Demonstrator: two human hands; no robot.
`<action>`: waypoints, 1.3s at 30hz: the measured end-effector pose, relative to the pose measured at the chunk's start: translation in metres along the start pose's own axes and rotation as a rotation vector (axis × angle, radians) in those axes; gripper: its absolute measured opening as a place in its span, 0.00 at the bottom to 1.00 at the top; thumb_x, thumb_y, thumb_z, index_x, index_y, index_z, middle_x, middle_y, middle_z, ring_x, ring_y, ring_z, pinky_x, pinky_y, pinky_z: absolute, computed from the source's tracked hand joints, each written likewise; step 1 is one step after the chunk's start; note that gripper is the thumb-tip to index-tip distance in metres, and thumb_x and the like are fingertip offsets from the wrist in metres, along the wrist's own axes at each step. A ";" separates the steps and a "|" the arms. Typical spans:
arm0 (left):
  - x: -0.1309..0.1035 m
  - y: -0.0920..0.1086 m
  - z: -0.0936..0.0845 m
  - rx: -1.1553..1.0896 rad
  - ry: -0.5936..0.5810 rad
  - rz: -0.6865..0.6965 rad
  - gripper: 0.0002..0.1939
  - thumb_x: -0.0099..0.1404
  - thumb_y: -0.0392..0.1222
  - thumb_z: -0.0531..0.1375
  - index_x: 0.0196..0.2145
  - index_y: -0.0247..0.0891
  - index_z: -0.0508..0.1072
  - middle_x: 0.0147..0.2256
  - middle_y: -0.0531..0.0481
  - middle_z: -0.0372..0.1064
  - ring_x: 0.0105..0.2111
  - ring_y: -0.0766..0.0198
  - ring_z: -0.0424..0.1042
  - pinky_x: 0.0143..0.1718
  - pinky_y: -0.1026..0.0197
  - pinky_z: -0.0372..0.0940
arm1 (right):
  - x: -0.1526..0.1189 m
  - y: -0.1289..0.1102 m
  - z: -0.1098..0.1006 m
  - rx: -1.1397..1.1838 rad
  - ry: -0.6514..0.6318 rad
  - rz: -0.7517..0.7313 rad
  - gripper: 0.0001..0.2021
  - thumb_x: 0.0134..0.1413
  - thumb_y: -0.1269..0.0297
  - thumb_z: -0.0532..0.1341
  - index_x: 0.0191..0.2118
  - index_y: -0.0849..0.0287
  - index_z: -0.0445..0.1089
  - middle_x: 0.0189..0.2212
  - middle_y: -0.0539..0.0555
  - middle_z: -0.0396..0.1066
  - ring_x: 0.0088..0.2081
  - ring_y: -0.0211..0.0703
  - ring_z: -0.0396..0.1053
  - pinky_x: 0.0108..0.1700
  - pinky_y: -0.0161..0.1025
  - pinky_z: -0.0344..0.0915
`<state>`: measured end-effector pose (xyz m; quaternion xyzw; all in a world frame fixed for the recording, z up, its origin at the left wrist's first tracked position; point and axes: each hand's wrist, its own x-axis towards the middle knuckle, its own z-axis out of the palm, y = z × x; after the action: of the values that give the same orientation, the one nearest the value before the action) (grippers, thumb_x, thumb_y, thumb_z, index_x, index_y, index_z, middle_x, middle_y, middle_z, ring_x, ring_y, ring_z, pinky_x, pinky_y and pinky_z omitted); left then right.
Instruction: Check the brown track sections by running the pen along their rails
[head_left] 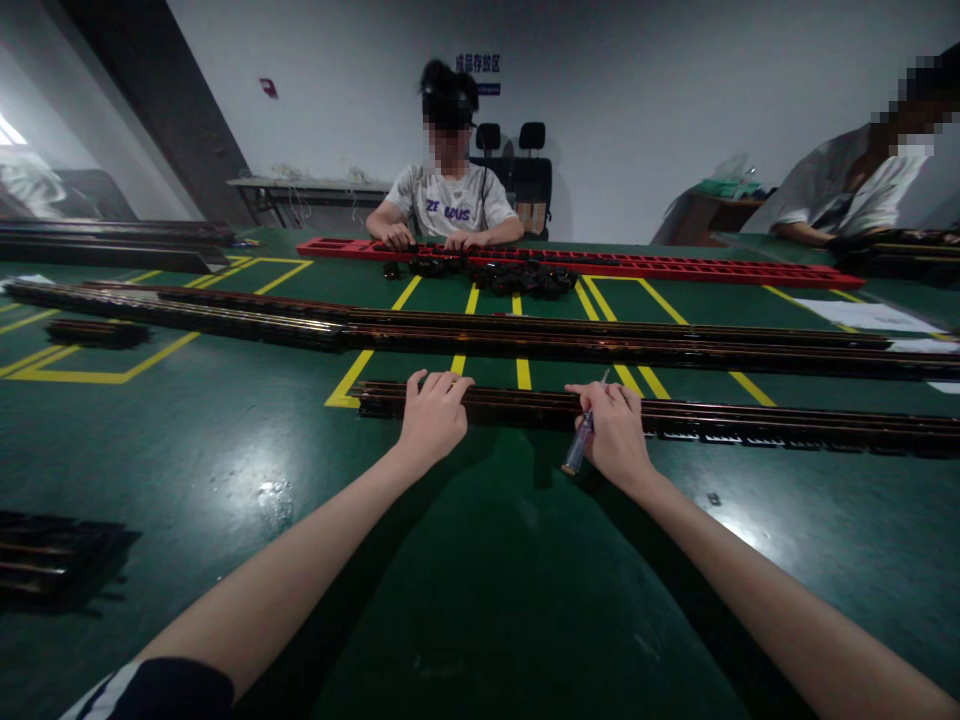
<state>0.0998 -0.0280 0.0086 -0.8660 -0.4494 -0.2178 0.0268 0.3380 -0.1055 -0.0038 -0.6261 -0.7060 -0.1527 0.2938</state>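
Observation:
A bundle of long dark rails (517, 402) lies crosswise on the green table in front of me. Near its left end, my left hand (435, 415) is closed over the rails, fingers bent across the far side; the thumb is mostly hidden. My right hand (616, 430) is closed around a screwdriver (579, 445) with a translucent handle. The handle's butt points down toward me and the thin shaft sticks up past the fingers. That hand also rests against the rails, its index finger stretched left along them.
Longer dark rails (600, 345) lie just beyond, across yellow floor-style tape lines. Farther back are a red slotted rack (712, 268) and a heap of black parts (525, 279), with a person seated behind. Short rail stacks (60, 555) lie left. Another person sits right.

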 end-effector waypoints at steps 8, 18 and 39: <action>0.001 0.000 0.001 -0.014 0.018 -0.021 0.20 0.63 0.31 0.49 0.48 0.39 0.73 0.48 0.44 0.73 0.49 0.54 0.69 0.58 0.44 0.54 | 0.000 0.004 0.004 -0.039 -0.062 -0.071 0.15 0.39 0.83 0.51 0.32 0.55 0.57 0.36 0.58 0.74 0.38 0.53 0.68 0.44 0.47 0.58; -0.004 -0.012 -0.009 -0.124 0.093 -0.131 0.17 0.64 0.31 0.48 0.45 0.39 0.73 0.44 0.48 0.75 0.47 0.59 0.70 0.57 0.50 0.55 | -0.002 0.012 0.004 -0.028 -0.070 -0.122 0.14 0.42 0.82 0.52 0.34 0.56 0.60 0.35 0.58 0.73 0.37 0.52 0.68 0.44 0.46 0.60; -0.007 -0.076 -0.023 -0.204 0.088 -0.820 0.18 0.67 0.42 0.45 0.35 0.39 0.73 0.37 0.41 0.77 0.42 0.49 0.75 0.49 0.46 0.59 | 0.003 0.020 -0.004 -0.002 -0.011 -0.052 0.10 0.55 0.65 0.54 0.43 0.58 0.64 0.39 0.60 0.74 0.41 0.56 0.69 0.45 0.51 0.62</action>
<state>0.0287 0.0062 0.0150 -0.6036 -0.7312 -0.2906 -0.1285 0.3584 -0.1022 -0.0022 -0.6085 -0.7236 -0.1576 0.2850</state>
